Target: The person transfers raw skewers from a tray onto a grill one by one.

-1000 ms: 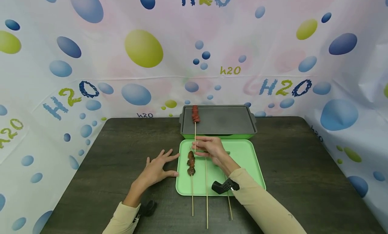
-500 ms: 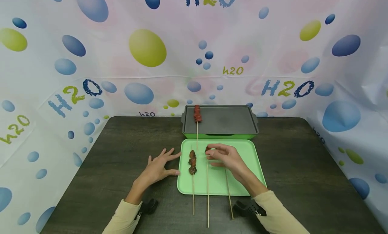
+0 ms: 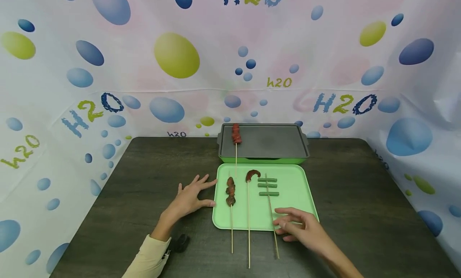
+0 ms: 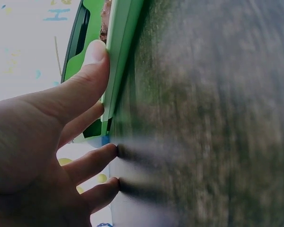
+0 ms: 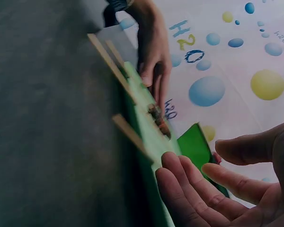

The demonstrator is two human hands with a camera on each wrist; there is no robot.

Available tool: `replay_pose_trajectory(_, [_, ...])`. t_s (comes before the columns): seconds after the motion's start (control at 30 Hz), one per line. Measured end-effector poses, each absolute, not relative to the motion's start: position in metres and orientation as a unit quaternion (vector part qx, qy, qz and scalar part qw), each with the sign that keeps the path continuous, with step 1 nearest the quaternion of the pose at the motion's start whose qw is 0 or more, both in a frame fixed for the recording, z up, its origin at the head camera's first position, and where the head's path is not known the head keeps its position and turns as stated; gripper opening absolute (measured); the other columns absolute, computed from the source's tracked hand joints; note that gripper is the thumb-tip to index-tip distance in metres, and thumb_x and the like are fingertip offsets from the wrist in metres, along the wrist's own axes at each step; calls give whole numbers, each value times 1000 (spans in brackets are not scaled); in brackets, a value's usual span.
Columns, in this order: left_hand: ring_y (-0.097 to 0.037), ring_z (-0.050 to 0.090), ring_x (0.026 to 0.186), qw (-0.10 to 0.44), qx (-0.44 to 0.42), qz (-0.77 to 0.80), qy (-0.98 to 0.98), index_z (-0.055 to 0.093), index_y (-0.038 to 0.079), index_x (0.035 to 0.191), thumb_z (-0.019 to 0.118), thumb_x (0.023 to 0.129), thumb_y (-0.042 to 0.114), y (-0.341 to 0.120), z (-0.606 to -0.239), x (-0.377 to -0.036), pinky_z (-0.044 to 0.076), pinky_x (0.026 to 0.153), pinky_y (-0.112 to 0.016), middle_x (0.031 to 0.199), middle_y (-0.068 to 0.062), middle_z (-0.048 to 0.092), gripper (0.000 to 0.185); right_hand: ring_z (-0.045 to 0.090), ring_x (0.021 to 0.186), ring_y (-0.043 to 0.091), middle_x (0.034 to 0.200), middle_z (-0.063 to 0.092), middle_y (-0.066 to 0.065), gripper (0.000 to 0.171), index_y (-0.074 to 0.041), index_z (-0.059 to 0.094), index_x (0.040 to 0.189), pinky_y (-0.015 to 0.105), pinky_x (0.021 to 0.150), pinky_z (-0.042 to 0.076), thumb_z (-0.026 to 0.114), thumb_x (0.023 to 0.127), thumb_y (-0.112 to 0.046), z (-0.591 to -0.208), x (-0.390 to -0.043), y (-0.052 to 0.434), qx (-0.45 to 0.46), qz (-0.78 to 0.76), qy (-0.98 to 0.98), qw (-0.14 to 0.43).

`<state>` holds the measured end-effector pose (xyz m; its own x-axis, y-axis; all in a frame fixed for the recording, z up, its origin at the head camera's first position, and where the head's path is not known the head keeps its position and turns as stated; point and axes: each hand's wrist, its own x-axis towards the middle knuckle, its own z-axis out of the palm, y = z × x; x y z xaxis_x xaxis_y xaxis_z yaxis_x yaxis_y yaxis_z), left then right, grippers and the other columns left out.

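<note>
My left hand (image 3: 189, 200) lies spread at the left edge of a light green tray (image 3: 295, 206), its thumb and index finger touching the rim. In the left wrist view the thumb (image 4: 94, 56) presses the tray's side. My right hand (image 3: 297, 226) hovers over the tray's front right edge, loosely bent, thumb apart from the fingers. Its fingertips are right by the stick of a skewer with green bean-like pieces (image 3: 269, 186). Left of that skewer lie one with a curled reddish-brown piece (image 3: 253, 173) and one with brown meat chunks (image 3: 230, 192).
Behind the tray stands a grey grill plate (image 3: 273, 142) with a green base. A red meat skewer (image 3: 236, 134) lies on its left side, stick reaching over the tray. Several sticks overhang the tray's front onto the dark wooden table (image 3: 173, 162). A printed curtain rises behind.
My right hand let go of the red meat skewer, leaving it on the grill plate, and moved back and right to the green-piece skewer's stick. My left hand stayed at the tray's edge.
</note>
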<state>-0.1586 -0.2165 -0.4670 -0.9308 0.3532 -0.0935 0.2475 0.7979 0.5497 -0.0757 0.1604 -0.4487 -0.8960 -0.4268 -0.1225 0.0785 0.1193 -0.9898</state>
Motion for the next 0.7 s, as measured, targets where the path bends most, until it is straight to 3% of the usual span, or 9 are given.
replay_pose_trajectory(0.23, [-41, 19, 154, 92, 159, 279, 943, 51, 24, 154, 82, 83, 40, -216, -466, -159, 2, 106, -85, 165, -13, 32, 80, 76, 94, 26, 112, 71, 27, 51, 18, 40, 146, 41, 76, 62, 57, 107, -10, -467, -54, 182, -96, -681, 679, 255])
replay_pose_trajectory(0.43, [-41, 18, 154, 93, 161, 284, 941, 51, 23, 155, 83, 84, 39, -216, -466, -159, 2, 106, -85, 165, -14, 32, 80, 74, 104, 31, 116, 72, 25, 60, 13, 36, 152, 42, 86, 60, 62, 104, -12, -478, -53, 177, -21, -735, 599, 316])
replay_pose_trajectory(0.7, [-41, 17, 154, 96, 160, 284, 940, 50, 23, 155, 82, 84, 39, -215, -468, -159, 1, 106, -85, 165, -13, 31, 79, 72, 108, 30, 120, 71, 25, 65, 11, 36, 153, 37, 91, 58, 68, 100, -8, -484, -56, 166, 25, -775, 540, 328])
